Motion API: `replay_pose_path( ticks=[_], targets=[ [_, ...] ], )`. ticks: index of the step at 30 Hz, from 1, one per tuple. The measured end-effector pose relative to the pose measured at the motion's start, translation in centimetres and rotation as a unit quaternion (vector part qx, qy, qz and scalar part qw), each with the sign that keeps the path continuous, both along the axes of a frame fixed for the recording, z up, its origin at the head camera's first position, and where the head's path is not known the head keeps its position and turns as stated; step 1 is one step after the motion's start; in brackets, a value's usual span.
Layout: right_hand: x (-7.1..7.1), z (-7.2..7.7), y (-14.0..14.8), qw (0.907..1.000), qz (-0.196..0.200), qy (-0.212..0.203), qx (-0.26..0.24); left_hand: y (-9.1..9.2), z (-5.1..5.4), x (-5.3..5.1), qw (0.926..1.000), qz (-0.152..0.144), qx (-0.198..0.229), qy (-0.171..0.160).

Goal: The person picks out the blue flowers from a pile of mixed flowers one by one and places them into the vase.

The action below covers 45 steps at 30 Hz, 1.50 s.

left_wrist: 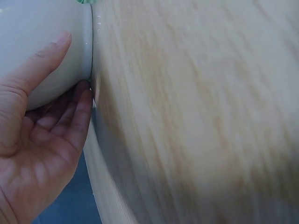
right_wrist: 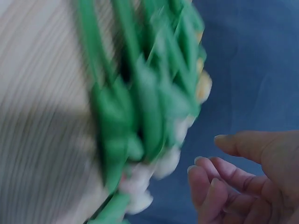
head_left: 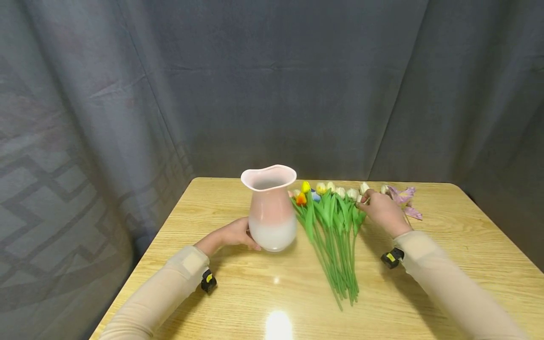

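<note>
A pink-and-white vase (head_left: 273, 212) with a wavy rim stands upright on the table. My left hand (head_left: 238, 233) holds it low on its left side; in the left wrist view the thumb lies along the white vase wall (left_wrist: 28, 28) and the fingers curl at its base. To the right, my right hand (head_left: 386, 213) hovers near the heads of the artificial tulips (head_left: 335, 222). The right wrist view shows that hand (right_wrist: 247, 182) with its thumb apart from loosely bent fingers and nothing between them, beside blurred green leaves (right_wrist: 149, 102) and pale blooms.
A purple flower (head_left: 403, 197) lies beyond my right hand. The tulip stems (head_left: 342, 274) point toward the table's near side. Grey curtains (head_left: 272, 94) hang behind the wooden table (head_left: 238, 297) and along its sides.
</note>
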State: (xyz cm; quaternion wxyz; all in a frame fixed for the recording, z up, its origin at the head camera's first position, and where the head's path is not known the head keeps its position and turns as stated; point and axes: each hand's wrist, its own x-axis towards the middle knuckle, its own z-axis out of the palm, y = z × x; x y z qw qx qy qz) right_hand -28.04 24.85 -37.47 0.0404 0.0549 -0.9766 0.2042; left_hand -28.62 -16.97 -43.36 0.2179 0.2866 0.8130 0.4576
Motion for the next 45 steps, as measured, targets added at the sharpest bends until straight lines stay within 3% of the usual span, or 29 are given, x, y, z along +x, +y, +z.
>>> replay_pose_path(
  ticks=[4,10,16,19,25,31,37,41,45],
  targets=[
    [0.3,0.0,-2.4,0.9996,0.029,0.003,-0.006,0.1,0.1,0.0,1.0,0.003,-0.001,0.003],
    [0.5,-1.5,-5.2,0.9954,0.061,-0.044,-0.059,0.1,0.2,0.2,1.0,0.006,-0.001,0.003],
    [0.3,-3.5,-6.9,0.9909,0.052,-0.095,-0.08,0.0,0.2,0.2,1.0,0.002,-0.004,0.007],
    [0.2,-4.1,-7.3,0.9911,0.051,-0.101,-0.07,-0.1,0.1,0.2,1.0,0.001,-0.004,0.008],
    [0.0,-4.3,-7.4,0.992,0.048,-0.095,-0.067,0.0,0.0,0.1,0.9999,-0.005,-0.003,0.015],
    [0.0,-4.0,-7.1,0.9826,0.037,-0.115,-0.141,0.0,0.1,0.1,0.9999,0.005,-0.007,0.005],
    [0.0,-3.1,-6.5,0.977,0.043,-0.074,-0.195,0.0,0.1,0.1,0.9999,0.004,-0.008,0.009],
    [-0.1,-2.1,-5.9,0.9748,0.036,-0.038,-0.217,0.0,0.1,0.2,0.9999,0.004,-0.008,0.009],
    [0.0,-0.5,-5.1,0.9669,0.019,0.006,-0.255,-0.1,0.0,0.1,0.9999,0.001,-0.006,0.011]
  ],
)
